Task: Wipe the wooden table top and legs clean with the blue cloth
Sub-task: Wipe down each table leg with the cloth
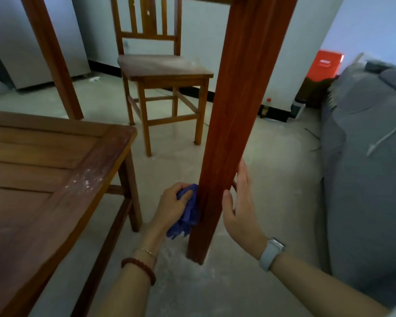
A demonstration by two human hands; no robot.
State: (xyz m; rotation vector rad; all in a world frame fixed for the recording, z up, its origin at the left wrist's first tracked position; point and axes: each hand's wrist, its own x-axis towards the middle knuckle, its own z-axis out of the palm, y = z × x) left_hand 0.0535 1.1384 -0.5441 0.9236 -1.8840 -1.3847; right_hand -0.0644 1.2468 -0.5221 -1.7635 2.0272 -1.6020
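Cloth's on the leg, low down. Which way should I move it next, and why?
Probably slide the cloth down to the foot: the left hand presses it against the leg's left face a little above the floor, and the right hand steadies the other side.

The room was dim, lit by a cool, bluish wash. The brightest patch was the pale wall (pixel 373 21) at upper right, perhaps near a window outside the view. Shadows on the floor (pixel 272 156) were soft and faint. The wide lens bent the table leg (pixel 233 110) and the frame's edges, and fine detail looked smeared throughout.
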